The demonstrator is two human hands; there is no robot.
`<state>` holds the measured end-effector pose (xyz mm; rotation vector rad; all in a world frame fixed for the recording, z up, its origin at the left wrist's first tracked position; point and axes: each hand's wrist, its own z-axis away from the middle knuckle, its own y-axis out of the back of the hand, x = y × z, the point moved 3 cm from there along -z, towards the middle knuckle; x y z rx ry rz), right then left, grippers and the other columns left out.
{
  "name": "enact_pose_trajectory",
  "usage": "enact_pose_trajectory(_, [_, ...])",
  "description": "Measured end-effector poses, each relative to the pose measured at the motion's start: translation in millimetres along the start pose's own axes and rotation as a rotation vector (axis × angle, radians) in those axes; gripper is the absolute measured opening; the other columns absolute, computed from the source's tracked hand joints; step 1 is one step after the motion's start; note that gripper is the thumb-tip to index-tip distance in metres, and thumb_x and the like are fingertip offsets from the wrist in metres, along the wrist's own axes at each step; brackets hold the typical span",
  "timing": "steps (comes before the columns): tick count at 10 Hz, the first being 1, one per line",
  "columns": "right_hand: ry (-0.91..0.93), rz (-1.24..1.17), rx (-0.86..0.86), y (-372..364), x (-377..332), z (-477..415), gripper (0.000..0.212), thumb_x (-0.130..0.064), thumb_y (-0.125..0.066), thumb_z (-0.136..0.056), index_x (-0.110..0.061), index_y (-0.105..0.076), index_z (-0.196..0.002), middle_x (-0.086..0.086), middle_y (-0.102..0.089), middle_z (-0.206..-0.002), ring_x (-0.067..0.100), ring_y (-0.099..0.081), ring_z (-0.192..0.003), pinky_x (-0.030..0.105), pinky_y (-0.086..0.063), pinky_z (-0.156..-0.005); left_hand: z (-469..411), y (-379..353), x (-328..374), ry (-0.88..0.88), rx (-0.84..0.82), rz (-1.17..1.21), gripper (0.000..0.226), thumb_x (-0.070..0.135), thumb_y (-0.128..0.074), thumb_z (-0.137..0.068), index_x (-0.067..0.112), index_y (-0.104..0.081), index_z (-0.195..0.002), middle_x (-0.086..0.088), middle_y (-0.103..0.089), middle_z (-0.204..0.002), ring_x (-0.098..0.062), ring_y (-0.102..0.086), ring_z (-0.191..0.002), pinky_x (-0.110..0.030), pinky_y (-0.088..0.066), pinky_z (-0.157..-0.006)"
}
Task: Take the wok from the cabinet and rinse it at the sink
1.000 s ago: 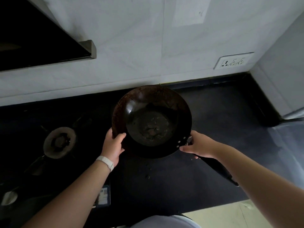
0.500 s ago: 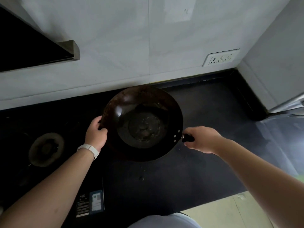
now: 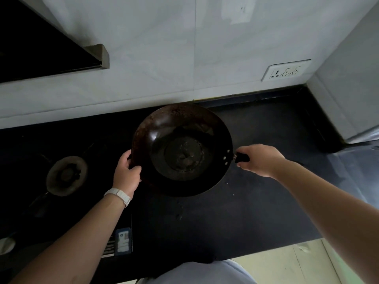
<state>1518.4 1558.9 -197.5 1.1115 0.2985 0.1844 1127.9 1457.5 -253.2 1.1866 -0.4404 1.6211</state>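
Note:
A dark round wok [image 3: 182, 150] with rusty patches and residue in its bottom sits level over the black countertop [image 3: 256, 201], near the white wall. My left hand [image 3: 127, 171], with a white wristband, grips the wok's left rim. My right hand [image 3: 260, 159] holds the black handle [image 3: 242, 157] on the wok's right side. No sink or cabinet is in view.
A gas burner [image 3: 66, 176] lies on the dark hob to the left. A range hood [image 3: 51, 46] hangs at the upper left. A wall socket [image 3: 286, 71] is at the upper right, next to a pale side wall [image 3: 348, 89]. A labelled panel [image 3: 123, 240] sits at the hob's front edge.
The handle has swung from pointing toward me to pointing right, still in my right hand. My left hand slid up along the left rim.

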Motion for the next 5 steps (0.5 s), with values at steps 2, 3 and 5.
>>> enact_pose_trajectory(2, [0.021, 0.077, 0.08, -1.8, -12.4, 6.9, 0.035, -0.045, -0.054, -0.089, -0.032, -0.058, -0.121, -0.005, -0.062, -0.106, 0.023, -0.063, -0.098, 0.033, -0.042, -0.067, 3.7, 2.6, 3.5, -0.028, 0.004, -0.026, 0.067, 0.014, -0.058, -0.097, 0.035, -0.032, -0.155, 0.001, -0.056, -0.146, -0.016, -0.059, -0.12, -0.042, -0.051, -0.099])
enact_pose_trajectory(3, [0.069, 0.101, 0.151, 6.4, -27.8, 14.9, 0.048, -0.047, -0.053, -0.091, -0.029, -0.052, -0.136, -0.002, -0.061, -0.121, 0.026, -0.06, -0.114, 0.039, -0.046, -0.086, 10.8, 8.9, 15.4, -0.082, 0.022, -0.08, 0.071, 0.027, -0.062, -0.099, 0.029, -0.024, -0.159, -0.003, -0.046, -0.156, -0.015, -0.051, -0.128, -0.032, -0.042, -0.098])
enact_pose_trajectory(5, [0.117, 0.083, 0.286, 24.2, -73.2, 40.8, 0.068, -0.053, -0.05, -0.094, -0.026, -0.031, -0.154, 0.002, -0.049, -0.15, 0.027, -0.045, -0.138, 0.045, -0.038, -0.11, 38.2, 20.1, 53.3, -0.43, -0.152, -0.383, 0.061, 0.025, -0.06, -0.1, 0.022, -0.036, -0.156, -0.001, -0.038, -0.161, -0.013, -0.033, -0.146, -0.031, -0.028, -0.112])
